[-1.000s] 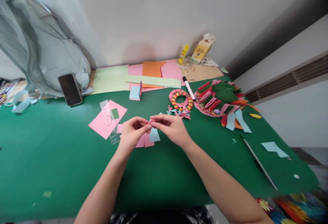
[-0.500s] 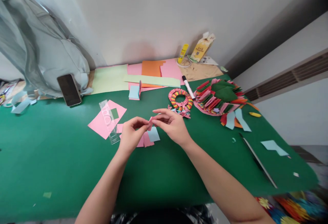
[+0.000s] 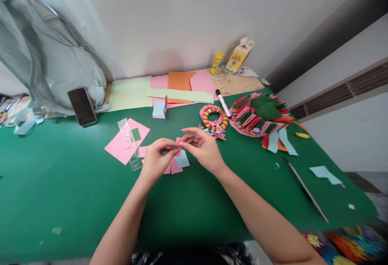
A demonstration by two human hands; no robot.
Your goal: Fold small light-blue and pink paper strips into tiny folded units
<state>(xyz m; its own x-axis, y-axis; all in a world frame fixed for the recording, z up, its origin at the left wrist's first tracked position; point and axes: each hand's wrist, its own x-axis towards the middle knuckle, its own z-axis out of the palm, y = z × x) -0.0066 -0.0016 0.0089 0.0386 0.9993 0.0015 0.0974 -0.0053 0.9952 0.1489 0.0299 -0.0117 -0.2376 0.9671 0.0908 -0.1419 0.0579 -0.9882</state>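
Between my two hands is a small folded piece of pink paper [image 3: 178,148], held a little above the table. My left hand [image 3: 157,156] pinches its left side between thumb and fingers. From the other side, my right hand [image 3: 202,148] grips it with thumb and fingertips. Below them lie several pink paper pieces [image 3: 176,167] and a light blue square [image 3: 182,160], partly hidden by the left hand. To the left, a clear stencil ruler [image 3: 129,141] rests across a pink sheet [image 3: 115,148].
Paper sheets [image 3: 130,91] line the wall, with a glue stick [image 3: 216,63] and a carton [image 3: 239,57]. Beyond my right hand are a folded-paper ring [image 3: 224,121], a marker [image 3: 222,103] and a layered paper piece [image 3: 263,113]. A long thin blade-like tool [image 3: 306,190] lies right; a phone [image 3: 81,106] leans left.
The small pink paper has turned in my fingers and now shows a flatter, more upright face. Both hands stay in nearly the same place.
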